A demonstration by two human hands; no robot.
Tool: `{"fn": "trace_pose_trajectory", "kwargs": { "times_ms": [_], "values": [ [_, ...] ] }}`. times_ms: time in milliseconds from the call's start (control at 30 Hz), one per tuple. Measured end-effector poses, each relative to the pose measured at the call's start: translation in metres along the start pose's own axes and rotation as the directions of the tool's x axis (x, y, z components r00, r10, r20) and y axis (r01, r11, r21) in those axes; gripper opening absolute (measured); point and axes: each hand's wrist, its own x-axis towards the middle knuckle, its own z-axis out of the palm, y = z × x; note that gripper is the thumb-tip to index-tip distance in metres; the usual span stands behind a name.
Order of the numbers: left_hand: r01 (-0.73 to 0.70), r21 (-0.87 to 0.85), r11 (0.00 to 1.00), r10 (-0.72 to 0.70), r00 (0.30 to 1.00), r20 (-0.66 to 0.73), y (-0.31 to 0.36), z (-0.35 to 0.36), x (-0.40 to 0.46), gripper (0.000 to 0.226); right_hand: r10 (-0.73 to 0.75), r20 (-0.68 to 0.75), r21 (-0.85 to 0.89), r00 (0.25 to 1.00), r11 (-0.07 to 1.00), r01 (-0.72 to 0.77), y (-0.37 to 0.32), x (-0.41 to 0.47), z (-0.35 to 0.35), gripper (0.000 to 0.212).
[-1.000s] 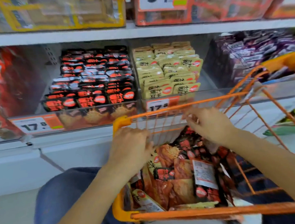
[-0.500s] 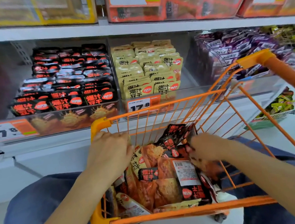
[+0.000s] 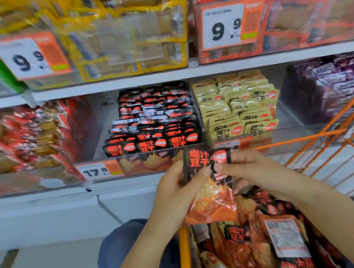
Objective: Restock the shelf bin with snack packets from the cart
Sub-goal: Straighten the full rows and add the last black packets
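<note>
The bin point(image 3: 153, 163) on the middle shelf serves as the landmark: black packets point(image 3: 150, 123) stand in it in rows, front to back, though the rear rows sit lower, so there looks to be room. Just below and right of its front wall, the left hand point(image 3: 178, 191) grips the left edge of one black-and-orange packet point(image 3: 209, 185), thumb across its face. The right hand point(image 3: 248, 172) pinches the same packet from the right side. The packet is held upright, clear of the bin, not yet placed. Below and right of the bin, the cart point(image 3: 185, 256) holds many more packets point(image 3: 261, 245). By my judgement the restocking is partway, with most of the load left.
</note>
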Motion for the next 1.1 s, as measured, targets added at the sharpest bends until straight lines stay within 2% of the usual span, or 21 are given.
{"fn": "trace_pose_trajectory", "kwargs": {
  "times_ms": [33, 100, 133, 200, 233, 300, 367, 467, 600, 700, 867, 933, 1000, 1033, 1100],
  "values": [
    [-0.028, 0.013, 1.0, 0.029, 0.999, -0.04, 0.001, -0.006, 0.0, 0.005, -0.023, -0.017, -0.052, 1.0, 0.998, 0.022, -0.001, 0.006, 0.008, 0.02],
    [-0.063, 0.015, 0.998, 0.065, 0.987, -0.149, 0.005, -0.025, 0.003, 0.013, -0.14, -0.086, -0.193, 0.986, 0.974, 0.121, 0.0, 0.02, 0.022, 0.019],
    [-0.079, 0.009, 0.997, 0.079, 0.972, -0.223, 0.008, -0.038, 0.006, 0.017, -0.219, -0.158, -0.321, 0.963, 0.934, 0.159, 0.003, 0.028, 0.026, 0.021],
    [-0.131, 0.059, 0.99, 0.143, 0.907, -0.396, 0.018, -0.072, 0.017, 0.022, -0.417, -0.265, -0.675, 0.869, 0.724, 0.142, 0.008, 0.044, 0.027, 0.039],
    [-0.144, 0.118, 0.982, 0.184, 0.862, -0.473, 0.023, -0.09, 0.024, 0.024, -0.484, -0.275, -0.776, 0.831, 0.622, 0.106, 0.012, 0.053, 0.026, 0.05],
    [-0.133, 0.241, 0.961, 0.25, 0.791, -0.559, 0.036, -0.122, 0.038, 0.023, -0.47, -0.272, -0.851, 0.839, 0.525, 0.018, 0.02, 0.065, 0.025, 0.064],
    [-0.08, 0.333, 0.939, 0.263, 0.793, -0.55, 0.042, -0.143, 0.052, 0.019, -0.445, -0.255, -0.9, 0.858, 0.435, -0.042, 0.033, 0.076, 0.027, 0.066],
    [-0.002, 0.376, 0.927, 0.205, 0.84, -0.501, 0.037, -0.157, 0.07, 0.021, -0.515, -0.268, -0.939, 0.814, 0.328, -0.102, 0.049, 0.082, 0.03, 0.068],
    [0.053, 0.338, 0.94, 0.101, 0.901, -0.422, 0.03, -0.16, 0.086, 0.024, -0.536, -0.275, -0.945, 0.798, 0.303, -0.123, 0.055, 0.083, 0.029, 0.07],
    [0.09, 0.346, 0.934, 0.014, 0.958, -0.287, 0.033, -0.161, 0.095, 0.021, -0.527, -0.279, -0.944, 0.803, 0.302, -0.131, 0.058, 0.084, 0.029, 0.07],
    [0.226, 0.429, 0.874, -0.143, 0.966, -0.216, 0.015, -0.167, 0.095, 0.02, -0.522, -0.281, -0.945, 0.806, 0.295, -0.138, 0.058, 0.084, 0.03, 0.068],
    [0.192, 0.459, 0.868, -0.082, 0.965, -0.248, 0.012, -0.168, 0.092, 0.022, -0.539, -0.28, -0.946, 0.794, 0.298, -0.131, 0.059, 0.085, 0.03, 0.068],
    [0.073, 0.528, 0.846, 0.076, 0.964, -0.256, 0.013, -0.17, 0.091, 0.025, -0.543, -0.283, -0.945, 0.791, 0.3, -0.132, 0.06, 0.085, 0.03, 0.069],
    [0.017, 0.613, 0.79, 0.153, 0.962, -0.224, 0.014, -0.171, 0.091, 0.021, -0.547, -0.283, -0.945, 0.788, 0.301, -0.131, 0.06, 0.086, 0.03, 0.069],
    [-0.014, 0.748, 0.663, 0.218, 0.96, -0.176, 0.013, -0.172, 0.092, 0.012, -0.551, -0.281, -0.945, 0.786, 0.301, -0.127, 0.06, 0.085, 0.031, 0.069]
  ]
}}
